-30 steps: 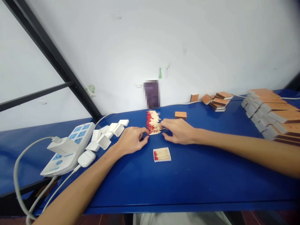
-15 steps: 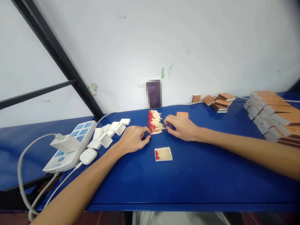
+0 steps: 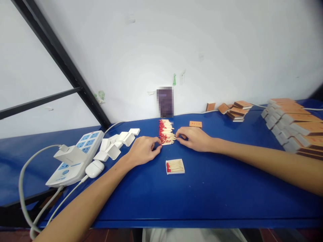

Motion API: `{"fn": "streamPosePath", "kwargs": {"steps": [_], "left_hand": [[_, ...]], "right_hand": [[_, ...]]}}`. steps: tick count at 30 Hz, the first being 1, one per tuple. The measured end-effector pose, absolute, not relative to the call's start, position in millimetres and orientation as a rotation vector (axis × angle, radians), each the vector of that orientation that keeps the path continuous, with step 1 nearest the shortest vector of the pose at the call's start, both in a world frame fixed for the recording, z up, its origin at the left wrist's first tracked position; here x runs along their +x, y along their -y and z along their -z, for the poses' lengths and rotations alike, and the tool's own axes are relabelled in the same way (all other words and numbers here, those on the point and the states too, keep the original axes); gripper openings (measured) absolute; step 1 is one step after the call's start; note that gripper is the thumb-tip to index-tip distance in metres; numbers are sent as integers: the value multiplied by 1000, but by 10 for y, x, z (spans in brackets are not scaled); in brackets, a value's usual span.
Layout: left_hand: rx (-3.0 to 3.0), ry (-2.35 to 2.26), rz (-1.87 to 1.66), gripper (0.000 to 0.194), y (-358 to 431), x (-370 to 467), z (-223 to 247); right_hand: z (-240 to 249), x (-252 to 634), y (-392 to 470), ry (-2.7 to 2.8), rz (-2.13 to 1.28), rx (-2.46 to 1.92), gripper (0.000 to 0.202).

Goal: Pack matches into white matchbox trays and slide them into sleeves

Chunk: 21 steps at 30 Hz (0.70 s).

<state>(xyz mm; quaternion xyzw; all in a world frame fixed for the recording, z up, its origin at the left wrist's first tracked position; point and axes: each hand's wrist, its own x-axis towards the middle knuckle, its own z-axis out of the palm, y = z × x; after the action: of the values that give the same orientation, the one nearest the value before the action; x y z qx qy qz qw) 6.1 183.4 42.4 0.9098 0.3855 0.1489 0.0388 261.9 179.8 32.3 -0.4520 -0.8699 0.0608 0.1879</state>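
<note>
centre frame, the left hand [image 3: 144,149] and right hand [image 3: 195,138], fingers curled narrow, grip impossible to tell, flank plenty of red-tipped wooden matches [image 3: 166,131] left loose, while a shallow white rectangular tray [image 3: 176,173] below already holds some.

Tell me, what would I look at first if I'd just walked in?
Your eye would probably go first to the pile of red-tipped matches in the middle, between the left hand and the right hand on the blue table. Nearer to you sits a small white tray with more matches in it. Then you might notice the big stack of orange matchboxes over at the right edge.
</note>
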Motion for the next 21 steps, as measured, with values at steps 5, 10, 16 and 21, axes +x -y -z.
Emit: {"fn": "streamPosePath", "kwargs": {"steps": [5, 10, 16, 21], "left_hand": [[2787, -1171, -461, 17, -1838, 62, -414], [2797, -1158, -478, 16, -1849, 62, -393], [2792, -1147, -490, 14, -1860, 57, -368], [2761, -1149, -489, 15, -1862, 62, -374]], "right_hand": [[-300, 2632, -1824, 2451, -205, -1217, 13], [-257, 2637, -1864, 2438, -231, -1178, 12], [-261, 2639, -1870, 2461, -259, -1120, 15], [-267, 2614, -1902, 2478, -265, -1101, 18]]}}
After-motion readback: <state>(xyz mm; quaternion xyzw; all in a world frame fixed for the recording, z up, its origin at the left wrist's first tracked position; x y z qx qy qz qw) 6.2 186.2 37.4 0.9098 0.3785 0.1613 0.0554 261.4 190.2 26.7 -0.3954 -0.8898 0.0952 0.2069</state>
